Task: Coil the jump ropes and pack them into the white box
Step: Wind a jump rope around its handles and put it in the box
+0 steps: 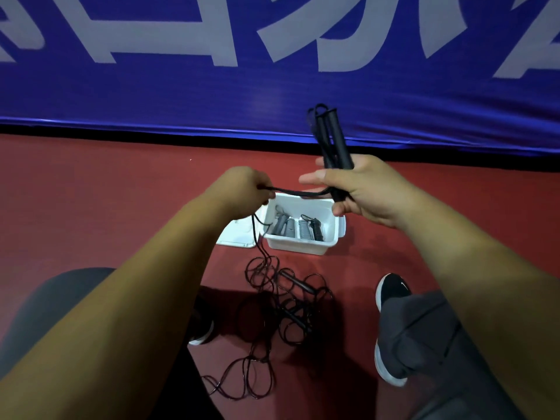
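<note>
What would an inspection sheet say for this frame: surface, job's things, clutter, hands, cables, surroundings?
Surface: red floor.
Job's things: white box stands open on the floor, with grey-handled ropes coiled inside; loose black ropes lie tangled nearer the person.
Clutter: flat white piece, probably the lid, beside the box.
Hands: right hand grips two black handles upright; left hand pinches the cord running from them.
Cables: nothing seen besides the ropes.
Surroundings: blue banner with white lettering behind; black shoe right of the tangle.
</note>
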The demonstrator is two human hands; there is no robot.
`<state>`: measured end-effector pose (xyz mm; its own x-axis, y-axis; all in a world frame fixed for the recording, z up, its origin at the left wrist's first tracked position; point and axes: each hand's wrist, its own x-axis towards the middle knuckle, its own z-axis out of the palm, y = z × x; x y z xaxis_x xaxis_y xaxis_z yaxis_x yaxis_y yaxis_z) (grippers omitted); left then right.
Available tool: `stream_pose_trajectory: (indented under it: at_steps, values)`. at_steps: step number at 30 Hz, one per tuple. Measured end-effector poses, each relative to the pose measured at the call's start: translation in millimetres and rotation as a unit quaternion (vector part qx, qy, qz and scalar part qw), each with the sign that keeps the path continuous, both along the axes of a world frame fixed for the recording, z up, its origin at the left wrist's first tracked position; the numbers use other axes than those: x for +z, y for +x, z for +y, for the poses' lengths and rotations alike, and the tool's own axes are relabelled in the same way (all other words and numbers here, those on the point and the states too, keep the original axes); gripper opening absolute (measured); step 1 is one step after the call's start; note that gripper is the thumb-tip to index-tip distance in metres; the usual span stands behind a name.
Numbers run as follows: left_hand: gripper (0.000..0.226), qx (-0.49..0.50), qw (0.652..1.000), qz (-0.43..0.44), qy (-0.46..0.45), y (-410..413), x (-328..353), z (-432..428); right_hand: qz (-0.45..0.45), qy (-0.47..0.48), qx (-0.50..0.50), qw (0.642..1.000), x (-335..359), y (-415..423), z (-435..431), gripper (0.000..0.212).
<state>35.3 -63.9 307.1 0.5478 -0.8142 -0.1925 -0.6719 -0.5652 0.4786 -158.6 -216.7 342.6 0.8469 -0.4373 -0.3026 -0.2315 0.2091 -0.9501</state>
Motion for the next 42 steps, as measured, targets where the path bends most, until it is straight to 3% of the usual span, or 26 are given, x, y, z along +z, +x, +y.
stream_pose_trajectory:
  at_steps: [4,7,9,13,18,22,27,31,34,38,42]
  values:
    - [0.012,0.061,0.995,-0.002,-0.08,8,1,0,0.07,0.024,0.132,0.988,-6,-5,8,0.044]
    - [0.002,0.055,0.981,0.124,-0.136,1,9,-2,0.121,0.011,0.262,0.957,-13,-9,17,0.054]
    - [0.007,0.032,0.965,0.201,-0.166,-3,16,-2,0.171,-0.007,0.32,0.932,-19,-11,24,0.047]
    - [0.026,-0.05,0.951,0.247,-0.177,-17,28,-4,0.241,-0.013,0.375,0.895,-29,-12,34,0.038]
    - [0.012,-0.131,0.959,0.203,-0.147,-34,36,-10,0.297,-0.011,0.34,0.892,-41,-11,24,0.041]
    - [0.014,-0.145,0.975,0.139,-0.1,-43,42,-11,0.328,-0.036,0.29,0.898,-46,-12,14,0.041]
    - [0.006,-0.18,0.978,0.103,0.008,-43,47,-6,0.339,-0.045,0.231,0.911,-53,-13,5,0.045]
    - [0.02,-0.145,0.961,0.182,0.15,-39,38,2,0.355,-0.06,0.192,0.913,-60,-14,-2,0.05]
    - [0.021,-0.112,0.942,0.226,0.221,-43,27,4,0.331,-0.074,0.156,0.927,-62,-10,-2,0.05]
    - [0.019,-0.07,0.942,0.252,0.209,-52,23,-2,0.237,-0.13,0.07,0.96,-59,0,3,0.036]
    - [0.025,-0.015,0.976,0.116,0.185,-58,17,-8,0.168,-0.158,0.004,0.973,-52,7,10,0.029]
